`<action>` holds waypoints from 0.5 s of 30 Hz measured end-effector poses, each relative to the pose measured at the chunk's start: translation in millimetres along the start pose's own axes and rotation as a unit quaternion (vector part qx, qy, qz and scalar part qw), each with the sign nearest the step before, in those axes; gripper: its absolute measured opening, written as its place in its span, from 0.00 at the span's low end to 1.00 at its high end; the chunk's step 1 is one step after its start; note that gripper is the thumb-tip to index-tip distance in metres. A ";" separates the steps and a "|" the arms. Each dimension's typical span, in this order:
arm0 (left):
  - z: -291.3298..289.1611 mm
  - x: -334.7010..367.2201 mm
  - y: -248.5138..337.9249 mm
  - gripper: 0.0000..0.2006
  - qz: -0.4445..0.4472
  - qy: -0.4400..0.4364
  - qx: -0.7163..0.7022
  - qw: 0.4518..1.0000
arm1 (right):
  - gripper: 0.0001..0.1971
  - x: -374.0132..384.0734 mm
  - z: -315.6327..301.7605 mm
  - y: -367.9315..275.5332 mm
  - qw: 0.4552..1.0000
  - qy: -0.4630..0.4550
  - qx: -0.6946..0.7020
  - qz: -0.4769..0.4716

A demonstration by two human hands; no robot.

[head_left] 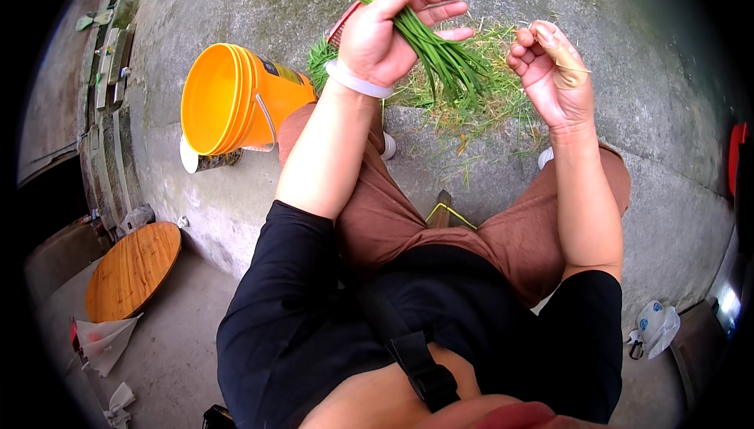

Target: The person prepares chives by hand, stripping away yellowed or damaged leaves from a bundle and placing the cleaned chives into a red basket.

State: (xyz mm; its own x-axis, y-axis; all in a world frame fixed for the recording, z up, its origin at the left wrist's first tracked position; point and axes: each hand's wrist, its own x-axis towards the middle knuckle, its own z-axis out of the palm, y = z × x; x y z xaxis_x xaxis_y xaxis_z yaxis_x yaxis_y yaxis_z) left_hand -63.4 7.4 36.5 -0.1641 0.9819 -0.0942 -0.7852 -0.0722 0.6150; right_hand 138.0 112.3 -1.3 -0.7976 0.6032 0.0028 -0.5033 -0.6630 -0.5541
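Left hand (375,42): fingers spread, thumb pinning the greens (437,45). Right hand (554,83), right of the greens: half-curled, contents unclear. Advisable: light thumb pressure, to avoid bruising.

Upper centre of frame: bunch of stalks (444,52) lies across left hand (375,42), between thumb and fingers; right hand (556,83) sits apart to its right, with loose trimmings (491,119) on the ground (652,99), below and between the two. Left of the left forearm is the bucket (276,103), with a can (218,161) just beside its lower edge, and greens (320,61) plus a basket (339,27) between bucket and left hand. Planks (106,75) run along upper left, board (135,272) lower left, plastic bag (658,324) lower right.
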 end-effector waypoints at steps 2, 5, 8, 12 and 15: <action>-0.5 -0.3 4.8 0.15 0.004 -0.014 -0.023 1.000 | 0.07 0.2 -1.0 -1.4 1.000 0.005 0.002 -0.006; 0.3 -3.0 8.8 0.16 0.013 -0.048 -0.013 0.999 | 0.06 0.5 -1.7 -3.8 1.000 0.010 0.006 -0.021; 0.7 -4.9 7.0 0.17 -0.006 -0.070 -0.030 0.997 | 0.06 0.4 -2.6 -7.8 0.999 0.015 0.012 -0.035; -0.9 -4.0 3.3 0.16 -0.003 -0.044 -0.016 0.999 | 0.06 1.2 -5.7 -15.4 0.998 -0.001 0.020 -0.054; -1.1 -1.1 3.6 0.14 0.040 -0.016 -0.053 0.998 | 0.06 1.5 -9.4 -20.2 0.997 -0.008 0.033 -0.067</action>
State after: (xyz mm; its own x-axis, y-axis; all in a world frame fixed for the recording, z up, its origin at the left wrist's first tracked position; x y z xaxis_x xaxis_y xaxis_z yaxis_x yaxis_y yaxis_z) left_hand -66.7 5.8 38.0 -0.2108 0.9773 -0.0234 -0.8298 -0.1662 0.5327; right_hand 150.1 130.8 2.0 -0.7274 0.6807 0.0869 -0.6254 -0.6055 -0.4922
